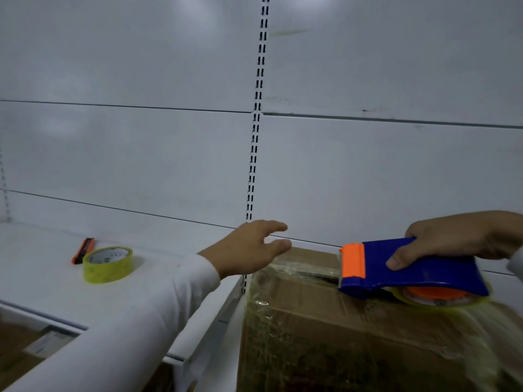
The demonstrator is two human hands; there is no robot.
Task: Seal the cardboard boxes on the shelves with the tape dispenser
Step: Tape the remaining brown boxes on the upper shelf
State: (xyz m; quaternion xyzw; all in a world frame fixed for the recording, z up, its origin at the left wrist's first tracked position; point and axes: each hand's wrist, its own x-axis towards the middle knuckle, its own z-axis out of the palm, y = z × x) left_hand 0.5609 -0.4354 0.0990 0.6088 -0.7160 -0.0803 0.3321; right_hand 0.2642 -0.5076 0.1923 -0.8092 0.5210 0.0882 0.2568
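Step in hand, by my read: running tape across the top of the box (353,335) w/ the dispenser (407,267).

To do it well: keep the dispenser flat on the box top, blade end leading along the flap seam, steady pressure so the tape beds down w/o wrinkles. Left hand (249,250) should prob. drop onto the box's far-left corner to hold the flaps shut & stop the box sliding. Carry the strip over the edge before cutting w/ the teeth.

Fingers: right hand (455,241) is wrapped round the dispenser's blue body, thumb pressed on its near face. Left-hand fingers are spread & loose, holding nothing, hovering just over the box's far-left corner; can't tell if they touch it.

Box: brown cardboard, on the shelf (51,278), right of centre. Top & left side carry shiny clear tape, wrinkled in places. A dark gap shows at the seam just left of the dispenser's orange end. Well left of the box: a spare roll (108,263) & a cutter (83,250).
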